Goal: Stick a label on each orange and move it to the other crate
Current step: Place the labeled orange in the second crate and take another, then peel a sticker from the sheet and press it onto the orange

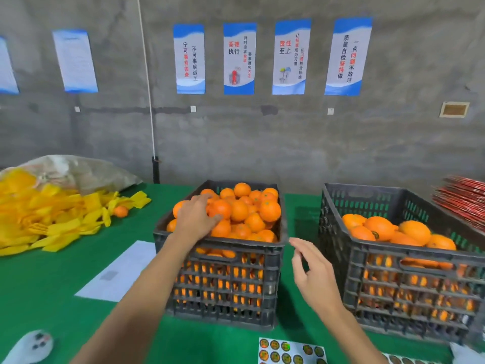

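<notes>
Two black plastic crates stand on the green table. The left crate (217, 248) is heaped with oranges (252, 214); the right crate (393, 261) holds a lower layer of oranges (414, 232). My left hand (195, 219) reaches into the left crate, its fingers and thumb curled round an orange (220, 207) on top of the heap. My right hand (311, 269) hovers between the two crates with loosely bent fingers and holds nothing I can see. A sheet of round labels (288, 352) lies at the table's front edge.
A pile of yellow packaging (47, 214) with one loose orange (120, 211) fills the left of the table. A white sheet of paper (120, 271) lies left of the left crate. Red items (462, 200) are stacked far right. A second label sheet (401, 360) peeks in at the bottom.
</notes>
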The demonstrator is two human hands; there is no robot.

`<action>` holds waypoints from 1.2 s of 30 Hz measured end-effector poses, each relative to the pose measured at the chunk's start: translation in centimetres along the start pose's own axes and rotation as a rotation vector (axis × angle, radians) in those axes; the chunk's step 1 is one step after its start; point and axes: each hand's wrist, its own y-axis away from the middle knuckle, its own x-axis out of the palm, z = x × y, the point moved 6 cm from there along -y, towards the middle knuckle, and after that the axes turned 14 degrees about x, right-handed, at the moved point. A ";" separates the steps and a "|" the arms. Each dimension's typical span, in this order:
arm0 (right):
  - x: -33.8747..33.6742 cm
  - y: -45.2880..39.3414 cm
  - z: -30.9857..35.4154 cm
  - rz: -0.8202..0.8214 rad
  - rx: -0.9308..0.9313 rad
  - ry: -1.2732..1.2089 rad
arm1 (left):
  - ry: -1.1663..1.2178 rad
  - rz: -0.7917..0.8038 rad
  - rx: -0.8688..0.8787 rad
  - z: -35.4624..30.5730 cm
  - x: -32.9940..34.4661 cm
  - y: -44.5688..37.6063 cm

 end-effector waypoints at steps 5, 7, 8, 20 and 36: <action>0.3 0.8 -0.1 -0.009 0.051 -0.034 | -0.097 0.152 0.034 -0.2 1.5 -3.2; -0.1 1.2 -0.6 -0.011 0.067 -0.025 | -0.111 0.195 0.001 -0.2 2.4 -4.1; -0.4 1.4 -0.9 -0.016 0.077 -0.023 | -0.114 0.201 -0.008 -0.3 2.7 -4.3; -1.6 4.0 -3.4 -0.017 0.225 -0.052 | 0.934 -0.324 0.060 -9.4 0.9 5.3; 3.5 13.0 -10.5 0.450 0.350 0.266 | 1.284 0.070 -0.356 -11.4 18.8 21.9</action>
